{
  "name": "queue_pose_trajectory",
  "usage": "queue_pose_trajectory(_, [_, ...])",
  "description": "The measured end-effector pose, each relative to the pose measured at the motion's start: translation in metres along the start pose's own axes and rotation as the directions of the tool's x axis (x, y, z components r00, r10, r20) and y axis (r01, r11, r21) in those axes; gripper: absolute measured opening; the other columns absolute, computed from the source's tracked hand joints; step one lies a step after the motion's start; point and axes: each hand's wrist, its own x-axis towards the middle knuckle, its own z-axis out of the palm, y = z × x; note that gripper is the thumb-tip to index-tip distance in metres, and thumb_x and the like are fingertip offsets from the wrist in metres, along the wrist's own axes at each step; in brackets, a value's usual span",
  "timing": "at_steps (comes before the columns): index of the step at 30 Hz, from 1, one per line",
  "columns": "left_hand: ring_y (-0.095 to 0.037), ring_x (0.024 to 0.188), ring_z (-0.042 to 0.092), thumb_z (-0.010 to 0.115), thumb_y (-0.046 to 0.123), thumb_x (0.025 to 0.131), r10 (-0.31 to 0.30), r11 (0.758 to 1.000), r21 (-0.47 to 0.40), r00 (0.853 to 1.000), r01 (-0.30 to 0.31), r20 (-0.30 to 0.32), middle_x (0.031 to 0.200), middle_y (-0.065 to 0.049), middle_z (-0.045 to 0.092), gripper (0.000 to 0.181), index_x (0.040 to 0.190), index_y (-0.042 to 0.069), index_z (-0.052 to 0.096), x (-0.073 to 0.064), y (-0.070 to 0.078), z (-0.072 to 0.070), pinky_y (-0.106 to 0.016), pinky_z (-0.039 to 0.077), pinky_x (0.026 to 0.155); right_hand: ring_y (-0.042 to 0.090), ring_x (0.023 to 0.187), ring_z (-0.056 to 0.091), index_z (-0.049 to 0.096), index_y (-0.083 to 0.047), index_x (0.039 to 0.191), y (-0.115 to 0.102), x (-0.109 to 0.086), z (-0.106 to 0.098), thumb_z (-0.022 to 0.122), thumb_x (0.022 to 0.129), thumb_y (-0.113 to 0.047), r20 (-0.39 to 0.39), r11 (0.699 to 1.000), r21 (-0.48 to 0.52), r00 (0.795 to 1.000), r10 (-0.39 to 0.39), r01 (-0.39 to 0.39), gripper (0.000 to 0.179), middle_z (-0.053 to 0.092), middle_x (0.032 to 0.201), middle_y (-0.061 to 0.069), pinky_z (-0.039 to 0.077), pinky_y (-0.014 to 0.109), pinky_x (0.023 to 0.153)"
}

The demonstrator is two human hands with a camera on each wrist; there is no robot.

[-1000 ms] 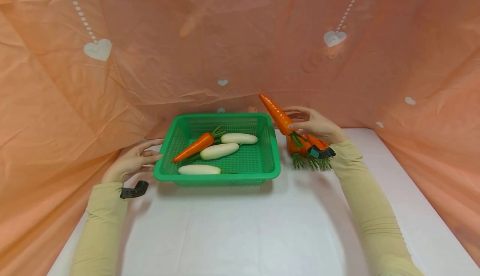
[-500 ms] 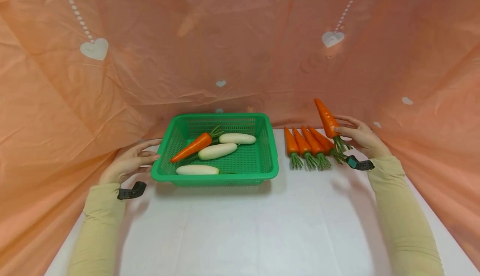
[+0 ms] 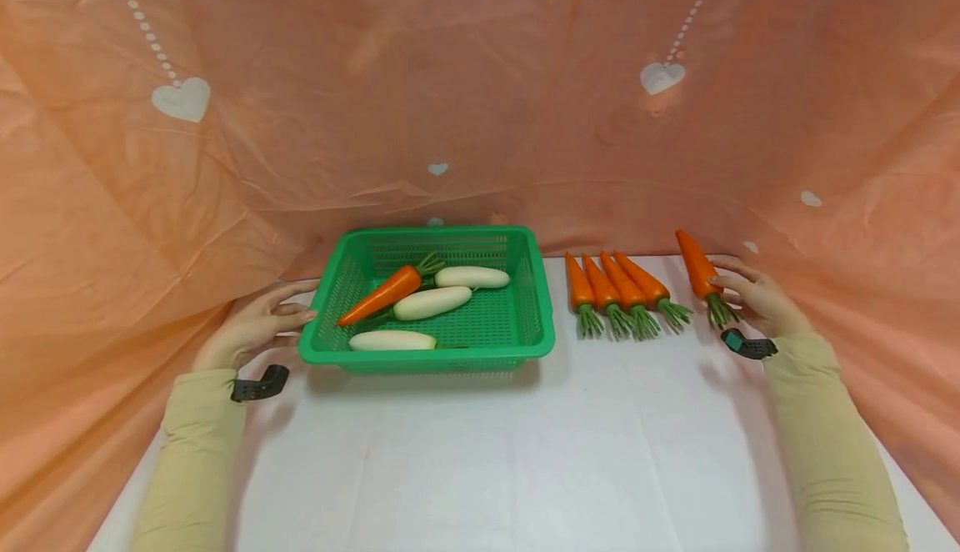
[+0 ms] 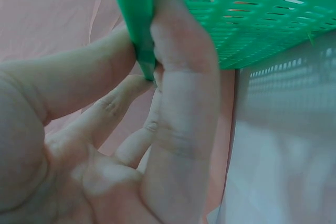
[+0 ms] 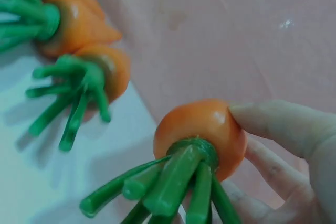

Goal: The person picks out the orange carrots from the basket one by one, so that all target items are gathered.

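Note:
My left hand (image 3: 251, 327) pinches the left rim of a green plastic basket (image 3: 420, 356), the thumb and a finger on either side of the rim (image 4: 140, 51) in the left wrist view. Inside the basket lie an orange carrot (image 3: 386, 295) and several white radishes (image 3: 432, 303). At the right my right hand (image 3: 761, 298) holds a carrot (image 3: 697, 266) near its thick end, tip pointing away and green stems toward me. The right wrist view has the thumb on this carrot's side (image 5: 202, 121); some fingers are partly hidden behind it.
Between the basket and the right hand, several carrots (image 3: 606, 285) lie side by side on the white table (image 3: 480, 452), stems toward me. An orange cloth (image 3: 480, 118) with white hearts hangs behind the table and along both sides.
My right hand has carried the carrot from beside the basket to the right, past the row of carrots, and lowered it. The left hand stays at the basket's rim.

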Motion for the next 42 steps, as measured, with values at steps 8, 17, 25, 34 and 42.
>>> queue_pose_trajectory(8, [-0.017, 0.091, 0.065, 0.06, 0.017, 0.096, -0.019, 1.0, -0.015, 1.0, 0.019, -0.018, 0.111, -0.01, 0.06, 0.07, 0.153, 0.006, 0.019, -0.026, 0.035, 0.009, -0.035, 0.054, 0.08, 0.013, 0.083, 0.053, 0.063, -0.028, 0.11, 0.012, 0.008, -0.003, 0.05, 0.101, -0.012, 0.026, 0.994, -0.108, 0.999, 0.034, -0.031, 0.023, 0.057, 0.099, -0.007, 0.047, 0.023, 0.067])
queue_pose_trajectory(17, [-0.017, 0.091, 0.065, 0.061, 0.017, 0.096, -0.02, 1.0, -0.022, 0.999, 0.019, -0.026, 0.11, -0.01, 0.06, 0.071, 0.153, 0.007, 0.02, -0.026, 0.036, 0.01, -0.034, 0.055, 0.078, 0.009, 0.074, 0.054, 0.048, -0.013, 0.13, 0.02, 0.023, -0.002, 0.05, 0.101, -0.015, 0.027, 0.956, -0.291, 0.999, 0.033, -0.024, 0.028, 0.061, 0.092, -0.008, 0.048, 0.019, 0.066])
queue_pose_trajectory(25, [-0.017, 0.092, 0.065, 0.061, 0.017, 0.095, -0.023, 1.0, -0.016, 0.999, 0.023, -0.035, 0.11, -0.007, 0.06, 0.07, 0.152, 0.007, 0.022, -0.026, 0.034, 0.01, -0.033, 0.054, 0.079, 0.003, 0.085, 0.057, 0.023, 0.01, 0.146, 0.021, 0.031, 0.006, 0.05, 0.101, -0.023, 0.032, 0.866, -0.499, 0.999, 0.031, -0.011, 0.061, 0.057, 0.102, -0.007, 0.05, 0.02, 0.077])
queue_pose_trajectory(34, [-0.016, 0.091, 0.066, 0.061, 0.017, 0.095, -0.012, 1.0, -0.025, 1.0, 0.012, -0.023, 0.108, -0.007, 0.061, 0.071, 0.152, 0.006, 0.021, -0.027, 0.034, 0.009, -0.033, 0.054, 0.078, 0.004, 0.086, 0.056, 0.025, 0.011, 0.145, 0.018, 0.03, 0.017, 0.05, 0.101, -0.024, 0.041, 0.854, -0.52, 0.998, 0.041, -0.013, 0.061, 0.058, 0.103, -0.004, 0.05, 0.02, 0.077])
queue_pose_trajectory(42, [-0.017, 0.091, 0.065, 0.062, 0.017, 0.095, -0.013, 1.0, -0.007, 0.999, 0.012, -0.035, 0.108, -0.007, 0.06, 0.07, 0.152, 0.006, 0.023, -0.026, 0.033, 0.009, -0.034, 0.054, 0.079, 0.003, 0.089, 0.056, 0.027, 0.012, 0.143, 0.016, 0.026, 0.011, 0.045, 0.103, -0.029, 0.035, 0.828, -0.56, 0.999, 0.035, -0.01, 0.06, 0.055, 0.115, 0.004, 0.049, 0.019, 0.079])
